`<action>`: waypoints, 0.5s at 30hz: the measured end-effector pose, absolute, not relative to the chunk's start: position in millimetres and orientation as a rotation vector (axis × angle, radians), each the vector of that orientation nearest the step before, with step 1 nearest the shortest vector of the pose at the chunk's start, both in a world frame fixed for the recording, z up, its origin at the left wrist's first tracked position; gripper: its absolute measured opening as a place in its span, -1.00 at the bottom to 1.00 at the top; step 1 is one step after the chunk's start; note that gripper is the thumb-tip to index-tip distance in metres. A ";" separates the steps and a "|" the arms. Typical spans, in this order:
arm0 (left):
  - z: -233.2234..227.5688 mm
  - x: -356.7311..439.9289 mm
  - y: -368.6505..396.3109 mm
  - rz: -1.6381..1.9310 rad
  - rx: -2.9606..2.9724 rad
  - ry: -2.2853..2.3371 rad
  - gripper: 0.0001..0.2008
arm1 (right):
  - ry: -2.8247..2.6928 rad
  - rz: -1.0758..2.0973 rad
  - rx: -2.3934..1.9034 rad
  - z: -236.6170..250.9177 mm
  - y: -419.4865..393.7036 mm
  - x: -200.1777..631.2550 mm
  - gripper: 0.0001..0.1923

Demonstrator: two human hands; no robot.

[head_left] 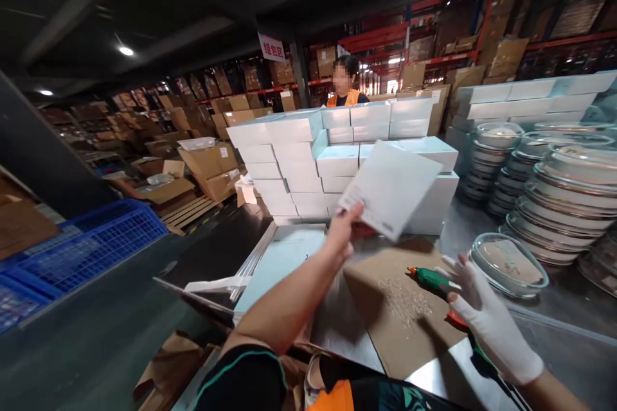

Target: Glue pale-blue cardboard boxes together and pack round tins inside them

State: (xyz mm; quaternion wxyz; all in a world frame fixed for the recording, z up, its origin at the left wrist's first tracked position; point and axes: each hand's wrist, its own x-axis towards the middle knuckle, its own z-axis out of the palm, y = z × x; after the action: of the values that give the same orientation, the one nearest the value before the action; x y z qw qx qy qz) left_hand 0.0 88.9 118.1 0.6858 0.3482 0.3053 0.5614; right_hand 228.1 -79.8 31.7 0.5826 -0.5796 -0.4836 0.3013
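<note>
My bare left hand is stretched forward and grips a white box by its near edge, holding it tilted in front of a stack of white boxes. My right hand, in a white glove, grips a green and orange glue gun whose nozzle points left over a brown cardboard sheet marked with dried glue specks. A glass dish with a lid sits just right of the glue gun.
Stacks of lidded glass dishes fill the right side of the metal table. Flat pale-blue cartons lie at left. A blue crate stands far left. A person in an orange vest stands behind the boxes.
</note>
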 end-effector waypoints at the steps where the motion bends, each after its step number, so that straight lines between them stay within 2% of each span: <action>1: 143.5 -5.7 110.3 1.279 0.781 0.739 -0.48 | -1.107 0.761 -1.394 24.9 -82.8 229.6 0.18; 2: 167.9 -11.5 131.2 1.301 0.790 0.808 -0.55 | -1.096 0.799 -1.429 18.6 -85.5 229.9 0.18; 4: 208.6 -22.6 167.6 1.340 0.771 0.940 -0.58 | -1.126 0.828 -1.466 8.1 -90.0 226.9 0.14; 7: 236.3 -35.8 197.4 1.411 0.787 0.987 -0.57 | -1.239 0.867 -1.487 -1.2 -95.6 217.8 0.05; 10: 220.2 -47.6 194.9 1.450 0.890 1.047 -0.47 | -1.327 0.908 -1.551 -3.1 -100.0 211.8 -0.02; 15: 142.2 -100.0 153.3 1.318 1.290 1.369 -0.26 | -1.355 1.064 -1.667 -1.4 -103.2 209.3 -0.05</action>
State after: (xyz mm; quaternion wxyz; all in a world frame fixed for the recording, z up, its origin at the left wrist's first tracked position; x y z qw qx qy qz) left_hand -100.0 153.3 142.2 0.4100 0.5122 0.5436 0.5235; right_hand 209.3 -103.2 -1.4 0.3637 -0.6477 -0.5266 0.4134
